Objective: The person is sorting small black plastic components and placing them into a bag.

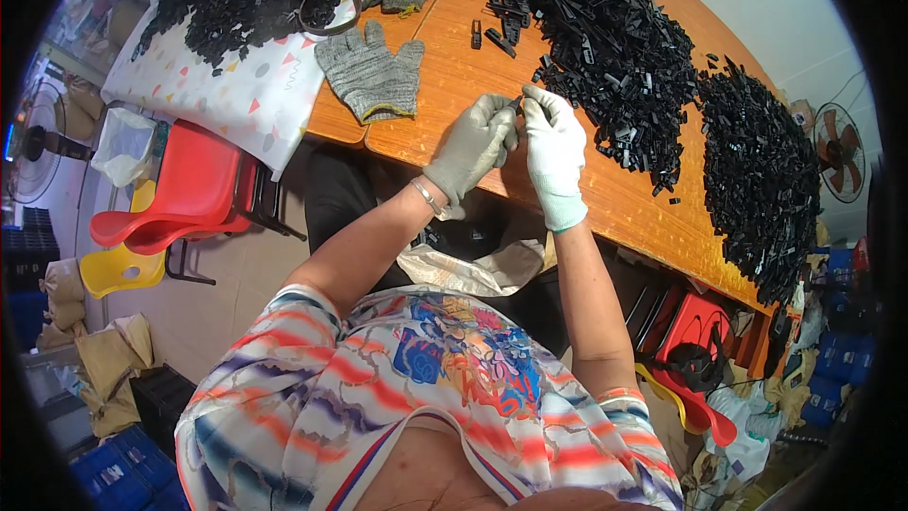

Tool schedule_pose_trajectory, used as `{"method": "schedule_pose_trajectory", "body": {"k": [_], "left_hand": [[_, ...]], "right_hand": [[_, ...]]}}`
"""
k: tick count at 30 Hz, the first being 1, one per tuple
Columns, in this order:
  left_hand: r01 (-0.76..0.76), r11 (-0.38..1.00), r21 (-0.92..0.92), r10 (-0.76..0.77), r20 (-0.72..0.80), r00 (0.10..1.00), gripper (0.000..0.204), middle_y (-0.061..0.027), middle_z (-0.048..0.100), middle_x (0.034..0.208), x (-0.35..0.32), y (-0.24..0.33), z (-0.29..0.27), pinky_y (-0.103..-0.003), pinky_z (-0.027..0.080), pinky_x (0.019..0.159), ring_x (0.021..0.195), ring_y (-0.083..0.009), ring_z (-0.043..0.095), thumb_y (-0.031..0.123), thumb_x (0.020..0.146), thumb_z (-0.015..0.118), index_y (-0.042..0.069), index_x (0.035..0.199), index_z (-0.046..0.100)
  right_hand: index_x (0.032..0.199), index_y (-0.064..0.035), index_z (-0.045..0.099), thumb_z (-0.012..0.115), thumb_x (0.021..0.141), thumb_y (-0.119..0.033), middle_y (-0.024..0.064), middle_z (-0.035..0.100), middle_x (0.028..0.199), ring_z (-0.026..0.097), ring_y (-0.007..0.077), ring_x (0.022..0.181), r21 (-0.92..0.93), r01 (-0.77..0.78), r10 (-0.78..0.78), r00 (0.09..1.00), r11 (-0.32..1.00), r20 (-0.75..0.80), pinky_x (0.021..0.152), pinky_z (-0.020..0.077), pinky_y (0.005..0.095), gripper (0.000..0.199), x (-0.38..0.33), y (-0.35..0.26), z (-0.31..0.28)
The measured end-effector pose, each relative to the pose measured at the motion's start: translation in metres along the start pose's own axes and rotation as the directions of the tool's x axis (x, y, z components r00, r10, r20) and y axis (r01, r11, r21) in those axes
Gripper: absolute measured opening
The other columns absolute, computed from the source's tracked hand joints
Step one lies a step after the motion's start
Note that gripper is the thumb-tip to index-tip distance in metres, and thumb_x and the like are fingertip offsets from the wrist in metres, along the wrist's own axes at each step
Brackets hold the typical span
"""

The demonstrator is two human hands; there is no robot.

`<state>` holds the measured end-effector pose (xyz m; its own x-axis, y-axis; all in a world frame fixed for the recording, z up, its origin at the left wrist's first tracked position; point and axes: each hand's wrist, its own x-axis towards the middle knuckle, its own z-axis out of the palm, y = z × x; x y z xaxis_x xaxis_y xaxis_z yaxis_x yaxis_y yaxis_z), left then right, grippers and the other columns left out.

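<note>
Black plastic piece (pixel 516 102) pinched between fingers of left hand (pixel 475 144) and right hand (pixel 554 144).

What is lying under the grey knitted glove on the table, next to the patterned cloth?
Under the spare grey glove only the orange wooden table shows, with the patterned cloth beside its cuff. Whether any black plastic part lies beneath cannot be seen, because the glove covers that spot.
</note>
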<state>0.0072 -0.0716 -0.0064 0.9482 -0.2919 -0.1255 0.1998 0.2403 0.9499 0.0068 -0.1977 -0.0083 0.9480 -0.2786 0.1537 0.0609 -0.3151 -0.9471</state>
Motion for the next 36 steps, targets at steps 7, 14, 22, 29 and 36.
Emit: {"method": "schedule_pose_trajectory", "body": {"k": [7, 14, 22, 29, 36], "left_hand": [[0.006, 1.0, 0.015, -0.006, 0.0, 1.0, 0.022, 0.0001, 0.053, 0.072, 0.001, -0.002, 0.001, -0.018, 0.035, 0.044, 0.051, -0.003, 0.041, 0.02, 0.099, 0.044, 0.002, 0.112, 0.049], [-0.01, 1.0, 0.02, 0.01, -0.005, 1.0, 0.02, -0.0024, 0.054, 0.072, 0.001, -0.001, 0.003, -0.021, 0.038, 0.048, 0.057, -0.0056, 0.046, 0.019, 0.099, 0.044, 0.001, 0.106, 0.05], [-0.066, 0.997, 0.03, 0.068, -0.092, 0.993, 0.02, 0.0035, 0.049, 0.068, 0.009, -0.02, -0.002, -0.018, 0.032, 0.044, 0.052, -0.003, 0.039, 0.022, 0.099, 0.048, 0.004, 0.103, 0.054], [0.011, 0.997, -0.079, -0.032, -0.274, 0.961, 0.021, 0.0054, 0.044, 0.063, 0.008, -0.006, 0.012, -0.021, 0.029, 0.042, 0.048, -0.004, 0.036, 0.027, 0.097, 0.051, 0.007, 0.092, 0.056], [0.059, 0.983, -0.173, -0.109, -0.291, 0.951, 0.025, 0.0022, 0.047, 0.062, 0.011, -0.006, 0.018, -0.025, 0.032, 0.044, 0.05, -0.0073, 0.04, 0.022, 0.095, 0.05, 0.003, 0.081, 0.059]], "right_hand": [[0.111, -0.0021, 0.066, 0.061, 0.09, -0.017, 0.0124, 0.067, 0.105, 0.064, 0.0211, 0.096, 0.045, -0.016, 0.016, 1.0, 0.999, 0.002, 0.088, 0.0471, 0.0307, 0.026, 0.0, 0.007, 0.0], [0.111, -0.0023, 0.066, 0.061, 0.09, -0.018, 0.0117, 0.067, 0.107, 0.064, 0.0201, 0.096, 0.035, -0.035, 0.034, 0.999, 0.999, 0.025, 0.086, 0.0472, 0.0302, 0.027, 0.002, 0.007, -0.002], [0.108, -0.0086, 0.064, 0.056, 0.091, -0.026, 0.0174, 0.068, 0.092, 0.067, 0.0312, 0.088, -0.525, 0.203, -0.138, 0.977, 0.827, 0.161, 0.08, 0.0504, 0.0376, 0.026, 0.0, -0.023, -0.002], [0.1, -0.0098, 0.061, 0.056, 0.09, -0.027, 0.0172, 0.067, 0.083, 0.065, 0.0353, 0.08, -0.625, 0.288, -0.138, 0.951, 0.725, 0.278, 0.071, 0.0502, 0.0436, 0.021, 0.008, -0.028, -0.001], [0.098, -0.0101, 0.061, 0.056, 0.089, -0.026, 0.0167, 0.067, 0.083, 0.065, 0.036, 0.08, -0.606, 0.285, -0.152, 0.953, 0.743, 0.261, 0.071, 0.0502, 0.043, 0.019, 0.011, -0.023, -0.004]]}}
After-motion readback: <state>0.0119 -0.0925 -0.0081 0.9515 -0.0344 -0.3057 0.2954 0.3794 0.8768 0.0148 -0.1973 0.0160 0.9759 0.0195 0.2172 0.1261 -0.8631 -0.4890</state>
